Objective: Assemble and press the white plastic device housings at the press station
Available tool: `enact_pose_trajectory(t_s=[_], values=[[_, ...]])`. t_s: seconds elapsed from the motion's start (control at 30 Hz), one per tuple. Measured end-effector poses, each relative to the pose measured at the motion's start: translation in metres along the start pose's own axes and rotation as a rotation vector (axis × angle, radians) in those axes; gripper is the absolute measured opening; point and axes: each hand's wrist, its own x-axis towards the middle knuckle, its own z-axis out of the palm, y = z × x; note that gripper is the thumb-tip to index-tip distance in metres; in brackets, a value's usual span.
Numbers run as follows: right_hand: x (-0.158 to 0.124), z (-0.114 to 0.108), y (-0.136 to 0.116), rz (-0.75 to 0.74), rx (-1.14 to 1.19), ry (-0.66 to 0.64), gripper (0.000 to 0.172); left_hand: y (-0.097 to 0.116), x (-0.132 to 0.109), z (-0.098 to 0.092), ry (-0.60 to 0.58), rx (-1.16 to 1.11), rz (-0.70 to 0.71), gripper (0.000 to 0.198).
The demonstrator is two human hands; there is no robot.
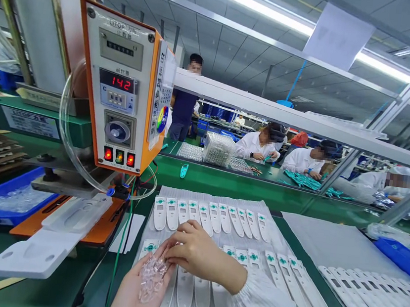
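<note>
My left hand [136, 289] lies palm up at the bottom centre, cupped round a small heap of clear plastic parts [151, 276]. My right hand [196, 253] reaches across from the right, its fingertips pinched together over that heap. Under both hands lie rows of white plastic strips with green marks [212, 216] on a clear sheet.
An orange-framed press machine [121, 88] showing 142 stands at the left, with a white fixture [47, 248] below it and a blue bin [0, 203] beside. More white strips [370, 293] lie at the right. Several people in white coats work beyond the green conveyor [224, 181].
</note>
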Motion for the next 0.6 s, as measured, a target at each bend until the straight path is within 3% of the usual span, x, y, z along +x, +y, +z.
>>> enact_pose_trajectory(t_s=[0.1,0.17,0.23,0.37,0.47,0.6], values=[[-0.002,-0.004,0.007,0.060,0.054,-0.018,0.011,-0.001,0.003,-0.001,0.007,-0.004,-0.013,0.052],[-0.006,-0.011,0.026,0.200,0.126,-0.018,0.007,0.001,0.006,-0.003,0.004,-0.020,-0.048,0.051],[-0.015,-0.020,0.060,0.419,0.140,0.012,0.003,0.002,0.007,-0.003,0.006,-0.024,-0.068,0.051],[-0.051,-0.030,0.141,0.774,0.012,0.074,0.013,0.004,0.007,-0.005,-0.024,-0.026,-0.076,0.051],[-0.074,-0.020,0.182,0.951,-0.039,0.039,0.020,0.002,0.010,-0.009,-0.034,-0.035,-0.075,0.052],[-0.082,0.006,0.202,1.021,-0.056,0.000,0.024,0.001,0.015,-0.012,-0.051,-0.034,-0.071,0.052]])
